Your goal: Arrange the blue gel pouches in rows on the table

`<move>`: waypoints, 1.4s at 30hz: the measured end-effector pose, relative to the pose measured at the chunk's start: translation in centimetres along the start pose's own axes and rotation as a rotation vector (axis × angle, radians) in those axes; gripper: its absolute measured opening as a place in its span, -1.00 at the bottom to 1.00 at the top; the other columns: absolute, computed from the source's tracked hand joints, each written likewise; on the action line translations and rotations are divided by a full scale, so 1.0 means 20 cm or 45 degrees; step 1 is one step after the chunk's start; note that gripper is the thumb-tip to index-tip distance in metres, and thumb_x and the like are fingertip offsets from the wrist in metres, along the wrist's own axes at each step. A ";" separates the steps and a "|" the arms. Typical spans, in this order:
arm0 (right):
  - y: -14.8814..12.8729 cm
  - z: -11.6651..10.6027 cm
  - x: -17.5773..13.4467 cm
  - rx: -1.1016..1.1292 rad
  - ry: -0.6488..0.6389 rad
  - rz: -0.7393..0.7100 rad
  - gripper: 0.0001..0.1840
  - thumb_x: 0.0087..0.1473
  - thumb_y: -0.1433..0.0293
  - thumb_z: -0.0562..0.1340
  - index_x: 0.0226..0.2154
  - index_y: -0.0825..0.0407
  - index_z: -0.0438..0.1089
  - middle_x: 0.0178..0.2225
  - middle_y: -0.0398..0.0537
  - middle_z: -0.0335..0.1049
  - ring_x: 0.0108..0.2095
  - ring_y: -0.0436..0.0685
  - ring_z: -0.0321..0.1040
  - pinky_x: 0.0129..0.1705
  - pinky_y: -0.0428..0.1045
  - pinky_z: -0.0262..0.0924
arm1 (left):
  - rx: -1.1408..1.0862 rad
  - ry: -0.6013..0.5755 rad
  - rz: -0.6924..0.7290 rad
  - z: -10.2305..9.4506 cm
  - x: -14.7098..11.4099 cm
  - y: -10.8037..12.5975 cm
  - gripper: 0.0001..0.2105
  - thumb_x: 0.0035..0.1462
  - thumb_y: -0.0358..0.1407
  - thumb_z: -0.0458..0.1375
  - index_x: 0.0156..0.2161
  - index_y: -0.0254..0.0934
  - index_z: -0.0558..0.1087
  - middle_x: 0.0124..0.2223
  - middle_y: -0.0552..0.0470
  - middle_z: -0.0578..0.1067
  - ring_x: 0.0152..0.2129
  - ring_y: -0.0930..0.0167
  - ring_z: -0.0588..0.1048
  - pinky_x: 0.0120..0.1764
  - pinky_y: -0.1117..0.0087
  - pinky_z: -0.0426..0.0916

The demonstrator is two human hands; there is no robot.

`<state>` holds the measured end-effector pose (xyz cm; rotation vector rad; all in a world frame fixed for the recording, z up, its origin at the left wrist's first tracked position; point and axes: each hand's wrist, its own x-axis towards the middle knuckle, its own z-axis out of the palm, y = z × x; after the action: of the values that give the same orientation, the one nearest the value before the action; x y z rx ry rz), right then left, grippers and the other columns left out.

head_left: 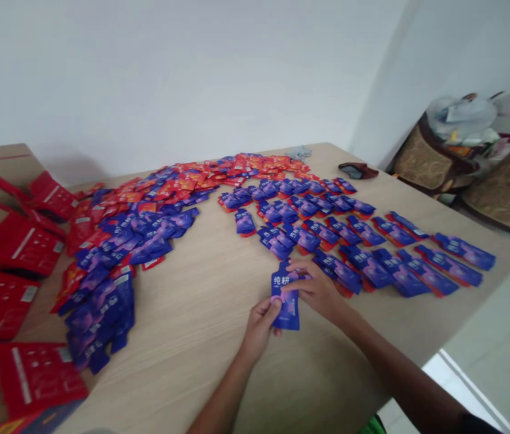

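Note:
A blue-purple sachet (286, 306) with white characters is held just above the wooden table (201, 337). My left hand (260, 325) pinches its lower left edge. My right hand (317, 292) lies over its upper right side, fingers pressed on the face. Just beyond my right hand, neat overlapping rows of the same blue sachets (354, 241) run to the right. A loose heap of blue and red-orange sachets (137, 229) covers the left and far part of the table.
Red flattened cartons (15, 283) lie on a cardboard box at the left edge. A dark pouch (358, 170) sits at the far right corner. Padded chairs with bags (467, 150) stand beyond the table on the right. A white wall is behind.

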<state>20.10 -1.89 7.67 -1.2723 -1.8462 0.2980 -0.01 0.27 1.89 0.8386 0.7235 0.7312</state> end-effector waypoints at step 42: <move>0.59 -1.40 -0.99 0.021 0.797 1.401 -0.55 0.05 0.12 0.34 -0.08 0.04 0.60 -0.11 0.08 0.55 -0.31 0.09 0.39 -0.35 -0.04 0.26 | 0.748 -0.086 0.157 0.06 -0.05 0.06 -0.50 0.15 0.15 0.22 -0.33 -0.35 0.54 -0.51 0.01 0.49 -0.63 0.50 0.37 -0.53 0.51 0.24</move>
<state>51.19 -20.62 7.55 -1.9855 -0.5036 0.4152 0.11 -0.46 3.75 1.4456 0.8450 0.5997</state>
